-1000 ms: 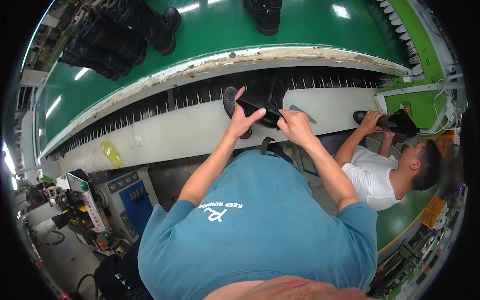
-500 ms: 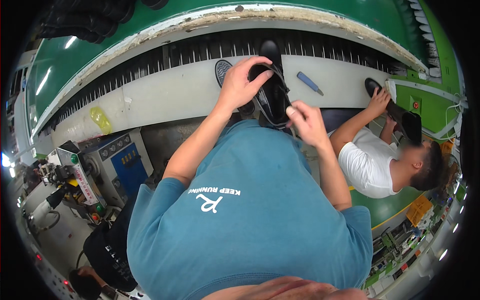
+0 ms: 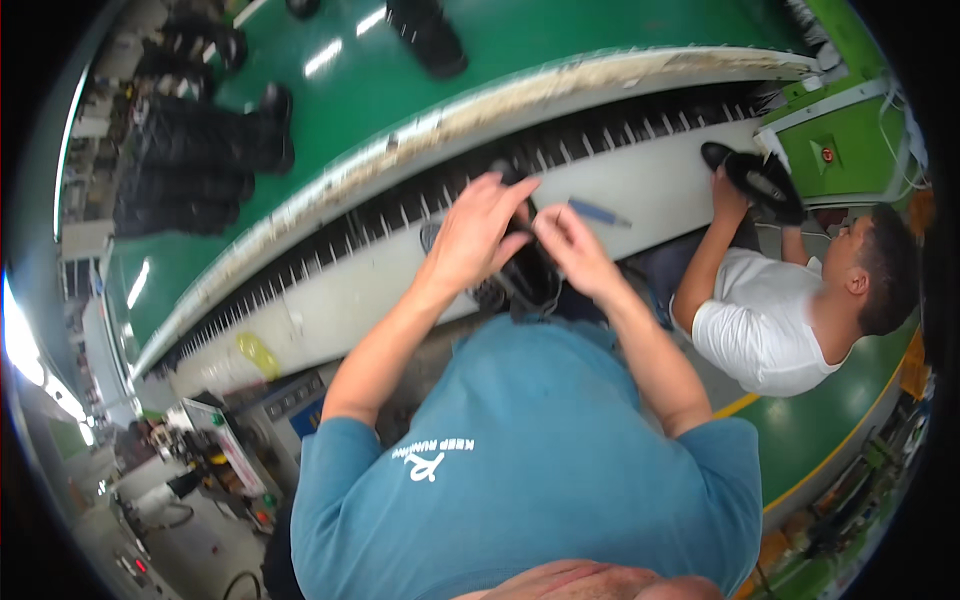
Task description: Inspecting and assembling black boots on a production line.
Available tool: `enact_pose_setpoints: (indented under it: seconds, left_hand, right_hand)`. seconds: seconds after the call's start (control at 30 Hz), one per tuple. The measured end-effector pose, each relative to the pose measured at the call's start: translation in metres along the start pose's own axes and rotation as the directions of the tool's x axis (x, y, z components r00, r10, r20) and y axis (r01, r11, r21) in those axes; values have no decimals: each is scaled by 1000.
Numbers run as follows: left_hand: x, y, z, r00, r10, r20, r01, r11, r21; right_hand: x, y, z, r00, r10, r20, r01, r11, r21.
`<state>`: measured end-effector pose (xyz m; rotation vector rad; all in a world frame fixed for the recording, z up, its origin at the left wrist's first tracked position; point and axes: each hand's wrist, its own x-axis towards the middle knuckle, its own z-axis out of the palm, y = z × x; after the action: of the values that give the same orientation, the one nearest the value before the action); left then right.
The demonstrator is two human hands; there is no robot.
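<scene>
A black shoe stands in front of my body at the edge of the pale ledge, its heel end toward me. My left hand lies across the upper part of the shoe, its fingers and thumb gripping around the opening. My right hand is just right of the shoe, fingers curled together close to the left fingertips; what they pinch is hidden. Part of another shoe, with a grey patterned sole, shows beneath my left hand. Right of the hands lies a blue-handled tool on the ledge.
Beyond the ledge run a slot with metal pins and a green conveyor carrying black boots. A co-worker in a white shirt handles a black shoe on the right, beside a green machine. A yellow-green bag lies left.
The view has turned and shifted, showing more of the conveyor and boots. My right hand has moved from the shoe's heel end up toward its opening, nearer my left hand.
</scene>
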<state>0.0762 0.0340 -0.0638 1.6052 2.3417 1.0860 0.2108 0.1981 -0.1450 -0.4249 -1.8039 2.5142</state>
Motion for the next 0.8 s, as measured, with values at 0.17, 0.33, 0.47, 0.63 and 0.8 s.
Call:
enact_pose_setpoints:
  seconds: [0.17, 0.33, 0.47, 0.63, 0.8]
  left_hand:
    - [16, -3, -4, 994, 84, 75, -88, 995, 48]
    - [24, -1, -1, 988, 117, 99, -120, 993, 20]
    - [24, -10, 1, 985, 115, 132, -115, 993, -9]
    - [27, -4, 3, 985, 44, 169, -39, 999, -32]
    - [27, 12, 2, 992, 45, 120, -47, 999, 13]
  right_hand:
    - [5, -1, -8, 998, -14, 64, 15, 1000, -7]
    - [12, 8, -16, 997, -66, 39, 65, 997, 34]
    - [30, 43, -27, 989, -115, -96, 93, 974, -209]
    - [75, 174, -54, 967, -16, -255, -65, 949, -307]
    - [87, 180, -52, 958, -16, -285, -74, 951, -301]
